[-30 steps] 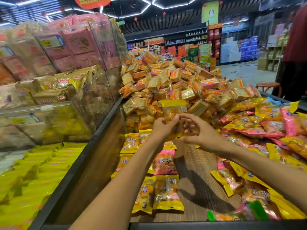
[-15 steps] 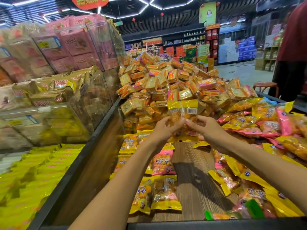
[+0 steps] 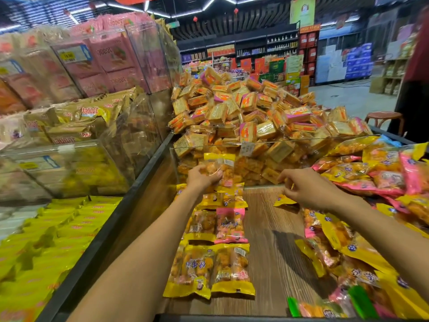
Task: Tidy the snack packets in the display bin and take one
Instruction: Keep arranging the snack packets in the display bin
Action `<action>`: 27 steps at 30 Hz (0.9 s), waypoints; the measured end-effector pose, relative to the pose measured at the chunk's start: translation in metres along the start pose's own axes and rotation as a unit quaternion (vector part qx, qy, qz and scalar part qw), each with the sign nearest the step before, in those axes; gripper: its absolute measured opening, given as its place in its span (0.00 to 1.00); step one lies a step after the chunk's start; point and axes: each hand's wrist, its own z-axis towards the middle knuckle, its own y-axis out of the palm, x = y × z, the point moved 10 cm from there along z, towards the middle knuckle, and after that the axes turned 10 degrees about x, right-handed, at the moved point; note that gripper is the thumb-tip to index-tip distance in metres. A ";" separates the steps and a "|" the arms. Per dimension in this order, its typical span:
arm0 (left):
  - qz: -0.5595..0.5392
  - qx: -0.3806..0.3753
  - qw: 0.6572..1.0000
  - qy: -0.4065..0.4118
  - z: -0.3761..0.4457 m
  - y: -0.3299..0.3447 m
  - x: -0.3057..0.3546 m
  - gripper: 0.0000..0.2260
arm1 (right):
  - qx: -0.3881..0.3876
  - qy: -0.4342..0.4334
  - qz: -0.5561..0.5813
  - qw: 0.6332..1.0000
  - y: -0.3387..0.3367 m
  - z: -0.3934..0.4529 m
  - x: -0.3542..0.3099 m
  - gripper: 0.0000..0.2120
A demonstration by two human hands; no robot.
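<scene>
A: Where's the packet (image 3: 218, 168)?
B: In your left hand (image 3: 202, 176), gripped upright, long axis vertical, far-left of the bin floor (image 3: 274, 231), just in front of the clear divider (image 3: 290, 145).
A: Right hand (image 3: 306, 185)?
B: Nearer the loose pile (image 3: 383, 177) on the right; fingers curled, cannot tell if it's holding anything. Neat rows (image 3: 216, 252) sit below your left; bare wood between gives room.
</scene>
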 end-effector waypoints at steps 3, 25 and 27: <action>0.083 0.003 0.996 0.013 0.020 0.025 -0.022 0.23 | -0.010 -0.009 -0.027 1.000 -0.002 0.002 0.000 0.12; 0.621 -0.153 0.619 0.456 0.018 0.136 -0.078 0.24 | -0.110 0.024 -0.071 0.991 0.001 0.005 0.058 0.16; 0.601 -0.145 0.643 0.453 0.015 0.142 -0.065 0.21 | -0.104 0.037 -0.075 0.991 -0.003 0.006 0.064 0.17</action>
